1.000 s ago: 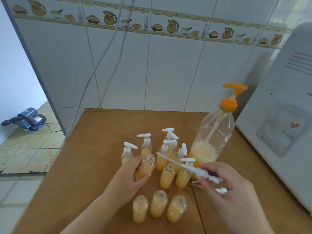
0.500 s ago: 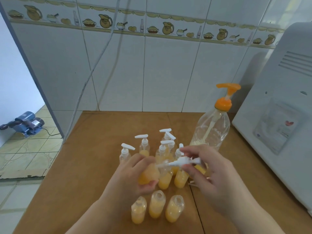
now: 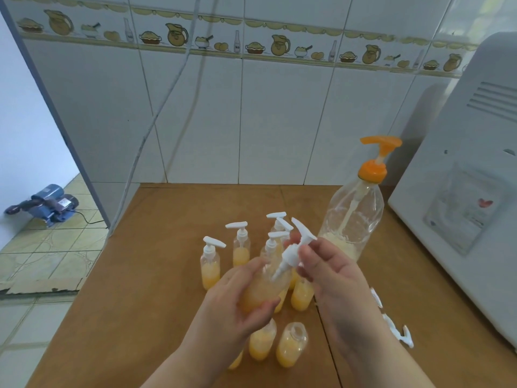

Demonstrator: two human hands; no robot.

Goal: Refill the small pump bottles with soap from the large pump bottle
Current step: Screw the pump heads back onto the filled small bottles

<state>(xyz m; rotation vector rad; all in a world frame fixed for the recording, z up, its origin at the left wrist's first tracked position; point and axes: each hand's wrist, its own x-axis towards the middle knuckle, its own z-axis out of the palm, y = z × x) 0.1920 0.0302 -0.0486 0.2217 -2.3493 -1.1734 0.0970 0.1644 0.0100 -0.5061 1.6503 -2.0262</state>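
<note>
Orange-filled small bottle [image 3: 264, 289] tilted in left grip [image 3: 237, 306], white pump [image 3: 293, 253] pinched in right grip [image 3: 333, 273].

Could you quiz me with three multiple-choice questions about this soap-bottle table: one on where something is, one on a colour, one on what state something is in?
1. Where does the large pump bottle stand?
A. far right of the small bottles
B. on the floor
C. near the left table edge

2. What colour is its pump head?
A. white
B. orange
C. blue

3. The small bottle in the left hand is:
A. empty
B. lying capped on the table
C. filled, with a white pump going in

Answers: 1 A, it stands beside the white appliance. 2 B, the head is orange. 3 C, the right hand holds the pump at its neck.
</note>
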